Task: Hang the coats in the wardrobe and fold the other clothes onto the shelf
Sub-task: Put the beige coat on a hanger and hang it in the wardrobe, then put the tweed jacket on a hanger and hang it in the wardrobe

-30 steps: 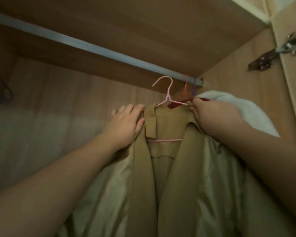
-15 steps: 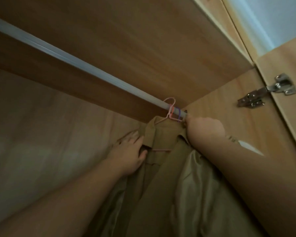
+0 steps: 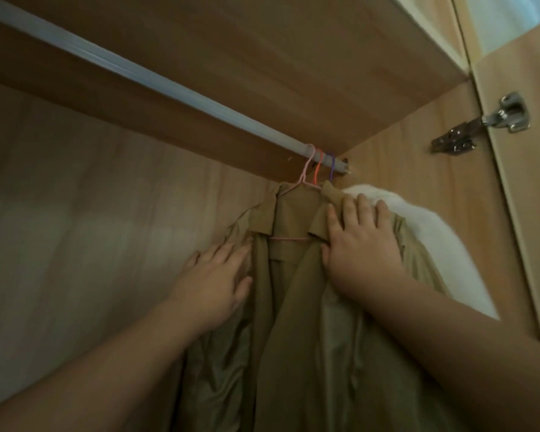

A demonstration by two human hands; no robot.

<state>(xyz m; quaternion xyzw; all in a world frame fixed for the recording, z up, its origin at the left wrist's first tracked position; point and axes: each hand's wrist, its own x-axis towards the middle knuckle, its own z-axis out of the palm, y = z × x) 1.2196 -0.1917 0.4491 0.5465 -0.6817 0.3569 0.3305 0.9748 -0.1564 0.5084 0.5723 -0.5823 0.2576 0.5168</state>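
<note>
A tan coat [image 3: 293, 307] with a shiny lining hangs on a pink hanger [image 3: 296, 185], whose hook is over the silver wardrobe rail [image 3: 156, 85] near its right end. My left hand [image 3: 214, 283] lies flat with straight fingers on the coat's left shoulder. My right hand [image 3: 360, 244] lies flat on the right shoulder and collar, fingers spread. Behind the tan coat a white garment [image 3: 434, 244] hangs against the right wall. An orange hook [image 3: 410, 169] and a purple hook [image 3: 331, 166] sit on the rail beside the pink one.
Above the rail runs a wooden shelf board [image 3: 262, 57]. The wardrobe's back panel [image 3: 75, 213] fills the left side. On the right, a metal hinge [image 3: 480, 126] joins the side wall to the open door [image 3: 527, 213].
The pink hanger went from held below the rail to hooked on it. My right hand let go of the hanger and moved down onto the coat's right shoulder, uncovering the white garment.
</note>
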